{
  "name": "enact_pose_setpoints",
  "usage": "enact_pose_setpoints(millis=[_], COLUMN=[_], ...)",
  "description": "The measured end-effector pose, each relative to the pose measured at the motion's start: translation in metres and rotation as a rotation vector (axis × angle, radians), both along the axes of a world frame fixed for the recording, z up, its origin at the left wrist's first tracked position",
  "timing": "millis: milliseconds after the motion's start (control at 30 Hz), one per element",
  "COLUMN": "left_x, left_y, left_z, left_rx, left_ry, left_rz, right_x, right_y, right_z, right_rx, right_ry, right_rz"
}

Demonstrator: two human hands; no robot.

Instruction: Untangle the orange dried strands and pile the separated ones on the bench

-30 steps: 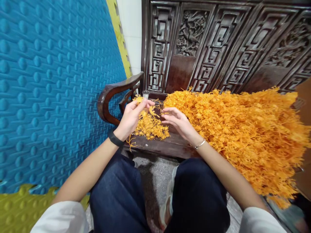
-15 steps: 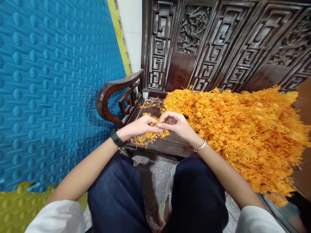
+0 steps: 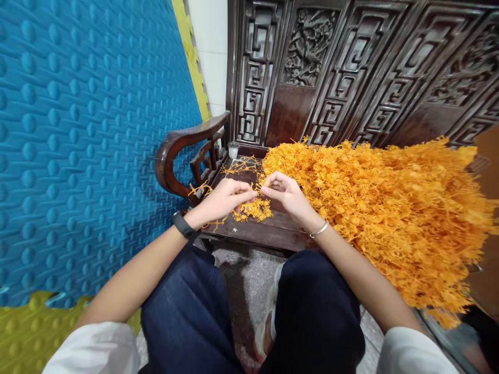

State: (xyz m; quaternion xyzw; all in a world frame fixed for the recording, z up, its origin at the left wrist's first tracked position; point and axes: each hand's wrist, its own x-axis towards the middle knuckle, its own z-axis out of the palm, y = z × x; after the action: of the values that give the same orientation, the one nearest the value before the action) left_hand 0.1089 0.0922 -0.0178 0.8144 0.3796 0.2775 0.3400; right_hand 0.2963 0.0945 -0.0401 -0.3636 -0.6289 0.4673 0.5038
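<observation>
My left hand [image 3: 223, 199] and my right hand [image 3: 284, 196] meet over the dark wooden bench seat [image 3: 268, 231], both with fingers pinched on a thin orange plastic sprig [image 3: 255, 193] held between them. Under the hands lies a small clump of loose orange pieces [image 3: 255, 209]. A stripped orange stem [image 3: 198, 190] trails off to the left of my left hand. A huge heap of orange plastic sprigs [image 3: 390, 208] covers the bench to the right, touching my right forearm.
The carved dark wood backrest [image 3: 331, 67] rises behind the heap, and a curved armrest [image 3: 183, 150] closes the bench's left end. A small clear cup [image 3: 233, 149] stands in the back corner. Blue and yellow foam mats [image 3: 86, 135] cover the left. My knees are below.
My hands dropped from a raised position to the seat, came together over the small clump, then lifted slightly while pinching a sprig. A stripped stem now sticks out left of my left hand.
</observation>
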Motion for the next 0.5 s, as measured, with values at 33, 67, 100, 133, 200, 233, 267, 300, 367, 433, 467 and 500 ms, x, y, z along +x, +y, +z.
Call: enact_pose_setpoints(millis=[33, 67, 100, 133, 200, 233, 267, 300, 367, 433, 467, 500], left_x=[0.001, 0.002, 0.003, 0.004, 0.006, 0.006, 0.007, 0.008, 0.010, 0.013, 0.014, 0.015], left_y=[-0.001, -0.002, -0.003, -0.003, -0.003, -0.003, -0.003, -0.002, -0.002, -0.002, -0.003, -0.004], left_z=[0.001, 0.002, 0.004, 0.005, 0.006, 0.006, 0.006, 0.006, 0.006, 0.007, 0.007, 0.008], left_rx=[0.021, 0.044, 0.066, 0.086, 0.112, 0.119, 0.123, 0.125, 0.123, 0.117, 0.114, 0.110], left_ry=[0.023, 0.041, 0.052, 0.058, 0.055, 0.047, 0.038, 0.030, 0.018, 0.011, 0.009, 0.006], left_rz=[0.015, 0.026, 0.033, 0.038, 0.049, 0.058, 0.068, 0.078, 0.095, 0.107, 0.114, 0.121], right_x=[0.000, 0.000, 0.000, -0.001, -0.002, -0.003, -0.004, -0.004, -0.006, -0.009, -0.010, -0.011], right_y=[0.001, 0.002, 0.003, 0.004, 0.005, 0.006, 0.006, 0.007, 0.007, 0.008, 0.008, 0.009], right_z=[0.000, -0.001, -0.001, -0.001, -0.002, -0.002, -0.003, -0.003, -0.003, -0.003, -0.003, -0.003], right_rx=[0.007, 0.016, 0.027, 0.039, 0.065, 0.076, 0.083, 0.087, 0.081, 0.064, 0.057, 0.051], right_ry=[-0.014, -0.025, -0.033, -0.036, -0.030, -0.025, -0.018, -0.010, 0.008, 0.026, 0.033, 0.037], right_rz=[0.003, -0.001, -0.014, -0.035, -0.090, -0.117, -0.140, -0.159, -0.194, -0.232, -0.253, -0.273])
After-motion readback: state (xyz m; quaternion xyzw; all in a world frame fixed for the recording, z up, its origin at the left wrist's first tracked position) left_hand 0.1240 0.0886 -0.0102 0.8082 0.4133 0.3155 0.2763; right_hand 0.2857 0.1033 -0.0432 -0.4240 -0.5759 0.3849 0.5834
